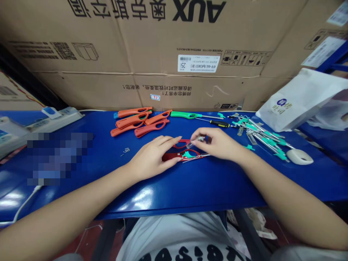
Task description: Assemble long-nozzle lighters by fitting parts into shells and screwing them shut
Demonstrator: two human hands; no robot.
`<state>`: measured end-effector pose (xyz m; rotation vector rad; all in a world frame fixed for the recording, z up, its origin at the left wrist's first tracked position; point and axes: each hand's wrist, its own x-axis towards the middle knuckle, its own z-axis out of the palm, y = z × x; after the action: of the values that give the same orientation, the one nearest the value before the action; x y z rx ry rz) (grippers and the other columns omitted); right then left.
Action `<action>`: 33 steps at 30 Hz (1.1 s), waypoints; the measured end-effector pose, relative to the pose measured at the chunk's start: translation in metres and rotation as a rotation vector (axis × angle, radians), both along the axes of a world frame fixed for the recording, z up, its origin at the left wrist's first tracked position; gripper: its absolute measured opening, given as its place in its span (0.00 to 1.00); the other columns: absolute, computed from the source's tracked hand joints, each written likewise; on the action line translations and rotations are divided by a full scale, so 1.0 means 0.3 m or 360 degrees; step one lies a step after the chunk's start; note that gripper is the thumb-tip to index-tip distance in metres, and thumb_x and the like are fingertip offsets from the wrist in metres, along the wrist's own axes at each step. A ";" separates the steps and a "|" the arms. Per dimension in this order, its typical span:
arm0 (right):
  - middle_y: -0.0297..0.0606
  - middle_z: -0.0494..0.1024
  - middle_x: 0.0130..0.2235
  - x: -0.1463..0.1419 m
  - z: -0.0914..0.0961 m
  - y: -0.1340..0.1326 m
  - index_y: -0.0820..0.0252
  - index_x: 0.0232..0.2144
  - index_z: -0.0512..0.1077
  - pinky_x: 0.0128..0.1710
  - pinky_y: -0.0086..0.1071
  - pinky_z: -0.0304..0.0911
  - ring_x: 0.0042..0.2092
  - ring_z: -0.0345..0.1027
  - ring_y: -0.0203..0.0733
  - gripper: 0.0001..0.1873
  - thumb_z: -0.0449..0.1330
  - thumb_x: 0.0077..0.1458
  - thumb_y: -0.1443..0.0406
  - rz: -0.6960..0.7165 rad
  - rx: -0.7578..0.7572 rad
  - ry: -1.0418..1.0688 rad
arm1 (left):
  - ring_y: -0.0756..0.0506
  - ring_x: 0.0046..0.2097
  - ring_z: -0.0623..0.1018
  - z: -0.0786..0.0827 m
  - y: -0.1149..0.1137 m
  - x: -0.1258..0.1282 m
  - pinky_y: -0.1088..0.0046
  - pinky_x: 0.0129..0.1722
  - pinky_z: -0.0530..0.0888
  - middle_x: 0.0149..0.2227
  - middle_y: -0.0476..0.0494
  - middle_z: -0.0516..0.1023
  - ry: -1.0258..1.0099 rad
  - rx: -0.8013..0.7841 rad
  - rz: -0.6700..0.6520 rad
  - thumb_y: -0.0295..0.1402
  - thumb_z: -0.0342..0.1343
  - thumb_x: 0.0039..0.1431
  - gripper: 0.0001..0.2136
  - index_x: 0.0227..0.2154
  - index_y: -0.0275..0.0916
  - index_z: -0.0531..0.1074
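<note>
The left hand (154, 157) lies low with its thumb and fingers parted around a red casing half (169, 156); how firmly it presses cannot be told. The right hand (213, 141), just beside it, pinches a small clear part (191, 143) between thumb and fingertips, above the red pieces.

Assembly of this red unit looks partway along. A turquoise piece (187, 154) and a thin metal rod (191, 159) already lie at the casing half, just in front of the left fingertips, though whether they are seated is unclear. The clear part is off the casing, and the second red half (181, 144), beyond the first and between the hands, is apart from it, so closing appears still to be done.

The red half is glossy and slim, lying flat; much of it is hidden by the left hand, and the second half shows a looped opening.

Beyond the left hand, several orange-red casings (133, 120) lie heaped and seem closed up, with a green casing (183, 115) beside them. Beyond the right hand lies a yellow-and-black screwdriver (220, 123); farther to its right, a pile of metal rods with turquoise parts (268, 140) appears yet to be fitted.
</note>
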<state>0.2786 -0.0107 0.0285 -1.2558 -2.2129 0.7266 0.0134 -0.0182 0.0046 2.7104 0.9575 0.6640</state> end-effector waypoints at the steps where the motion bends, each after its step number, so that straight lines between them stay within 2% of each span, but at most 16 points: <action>1: 0.36 0.80 0.35 -0.030 -0.015 -0.012 0.59 0.38 0.76 0.34 0.30 0.61 0.33 0.69 0.37 0.09 0.60 0.61 0.60 0.0060 -0.0029 0.0043 | 0.39 0.57 0.75 -0.002 -0.002 0.003 0.58 0.57 0.74 0.58 0.35 0.75 -0.0049 -0.0009 -0.0001 0.42 0.58 0.67 0.26 0.64 0.39 0.65; 4: 0.33 0.78 0.32 -0.088 -0.058 -0.036 0.59 0.37 0.76 0.31 0.28 0.58 0.30 0.66 0.34 0.10 0.64 0.59 0.58 0.0118 -0.0116 0.0206 | 0.41 0.56 0.76 -0.007 -0.003 0.007 0.60 0.57 0.74 0.57 0.37 0.76 -0.0089 -0.0073 -0.0110 0.39 0.58 0.68 0.21 0.61 0.40 0.68; 8: 0.31 0.75 0.27 -0.098 -0.083 -0.039 0.59 0.38 0.75 0.29 0.28 0.56 0.28 0.63 0.33 0.13 0.67 0.56 0.56 0.0095 -0.0185 0.0347 | 0.44 0.47 0.80 -0.018 -0.004 0.010 0.65 0.50 0.76 0.48 0.40 0.81 -0.0160 -0.0172 -0.0185 0.33 0.55 0.69 0.15 0.56 0.39 0.71; 12: 0.33 0.78 0.34 -0.067 -0.057 -0.029 0.57 0.46 0.70 0.29 0.28 0.58 0.29 0.64 0.33 0.18 0.67 0.56 0.57 0.0192 -0.0216 0.0289 | 0.44 0.48 0.79 -0.012 -0.004 0.009 0.66 0.49 0.76 0.46 0.41 0.80 -0.0152 -0.0146 -0.0193 0.30 0.52 0.69 0.12 0.52 0.39 0.73; 15: 0.33 0.77 0.37 -0.036 -0.026 -0.025 0.56 0.49 0.67 0.30 0.28 0.58 0.30 0.61 0.33 0.24 0.69 0.53 0.56 0.0174 -0.0200 0.0022 | 0.44 0.45 0.78 0.006 -0.005 0.005 0.66 0.46 0.75 0.43 0.42 0.79 -0.0123 -0.0170 -0.0138 0.28 0.54 0.66 0.09 0.46 0.38 0.74; 17: 0.33 0.75 0.37 -0.021 -0.014 -0.024 0.57 0.46 0.69 0.32 0.28 0.58 0.32 0.62 0.34 0.22 0.70 0.53 0.56 0.0255 -0.0182 -0.0188 | 0.45 0.42 0.77 0.016 -0.008 0.003 0.68 0.44 0.75 0.41 0.43 0.79 -0.0126 -0.0188 -0.0099 0.28 0.55 0.64 0.07 0.44 0.37 0.74; 20: 0.36 0.74 0.40 -0.018 -0.013 -0.028 0.58 0.41 0.71 0.35 0.29 0.58 0.36 0.64 0.36 0.13 0.68 0.56 0.60 0.0453 -0.0120 -0.0330 | 0.47 0.39 0.77 0.022 -0.015 0.006 0.70 0.41 0.74 0.38 0.46 0.78 -0.0165 -0.0263 -0.0088 0.27 0.56 0.61 0.07 0.42 0.37 0.73; 24: 0.37 0.75 0.41 -0.034 -0.023 -0.038 0.58 0.39 0.72 0.35 0.30 0.56 0.36 0.65 0.37 0.05 0.63 0.61 0.65 0.0491 -0.0015 -0.0381 | 0.50 0.30 0.74 0.013 -0.020 0.022 0.75 0.32 0.72 0.31 0.49 0.76 -0.0403 -0.0711 -0.0069 0.29 0.55 0.60 0.04 0.34 0.36 0.73; 27: 0.37 0.76 0.43 -0.040 -0.023 -0.041 0.58 0.40 0.74 0.35 0.29 0.57 0.36 0.65 0.36 0.04 0.61 0.61 0.67 0.0511 -0.0022 -0.0343 | 0.50 0.29 0.74 0.004 -0.012 0.030 0.75 0.30 0.71 0.29 0.48 0.76 -0.0544 -0.0986 -0.0008 0.33 0.51 0.64 0.08 0.34 0.36 0.74; 30: 0.37 0.76 0.42 -0.041 -0.022 -0.041 0.59 0.38 0.74 0.34 0.28 0.57 0.34 0.65 0.34 0.05 0.61 0.59 0.70 0.0478 -0.0051 -0.0298 | 0.48 0.34 0.75 -0.003 -0.001 0.029 0.73 0.35 0.71 0.33 0.47 0.78 -0.0572 -0.0935 0.0015 0.34 0.50 0.65 0.10 0.37 0.36 0.75; 33: 0.35 0.76 0.37 -0.043 -0.026 -0.038 0.61 0.36 0.75 0.32 0.27 0.57 0.30 0.62 0.32 0.04 0.61 0.57 0.72 0.0402 -0.0091 -0.0219 | 0.47 0.38 0.76 0.001 0.001 0.025 0.73 0.40 0.71 0.37 0.46 0.78 -0.0538 -0.0889 0.0034 0.35 0.49 0.67 0.10 0.38 0.37 0.75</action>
<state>0.2657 -0.0220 0.0206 -1.0930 -2.5106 0.8257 0.0209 -0.0178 0.0048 2.0291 0.9169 0.7017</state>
